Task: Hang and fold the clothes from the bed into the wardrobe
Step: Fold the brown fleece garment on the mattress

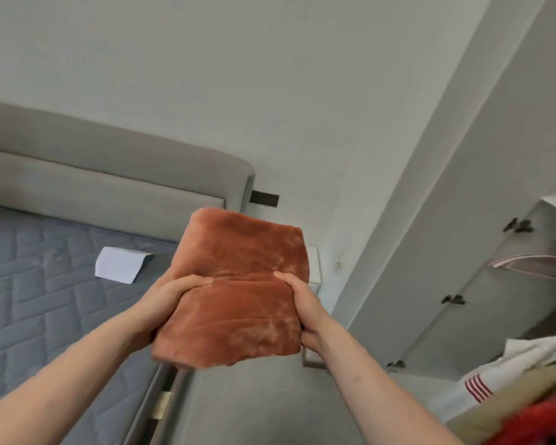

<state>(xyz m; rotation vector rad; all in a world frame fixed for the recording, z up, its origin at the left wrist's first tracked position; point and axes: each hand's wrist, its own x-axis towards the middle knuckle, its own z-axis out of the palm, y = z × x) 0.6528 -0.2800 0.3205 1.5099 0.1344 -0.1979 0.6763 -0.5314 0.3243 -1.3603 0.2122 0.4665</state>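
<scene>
A folded rust-orange fleece garment (pixel 238 284) is held up in front of me, over the gap between bed and wardrobe. My left hand (pixel 170 295) grips its left edge, thumb on top. Gripping the right edge is my right hand (pixel 302 303), thumb pressed into the fabric and fingers hidden underneath. The bed (pixel 45 284) with its grey quilted mattress lies at the left. The open wardrobe (pixel 527 284) stands at the right, its white door swung toward me.
A white sheet of paper (pixel 119 263) lies on the mattress. A pink hanger (pixel 533 260) hangs inside the wardrobe. Folded clothes, white with red stripes (pixel 495 374) and red (pixel 540 422), sit at the lower right. A white bedside table (pixel 313 264) stands behind the garment.
</scene>
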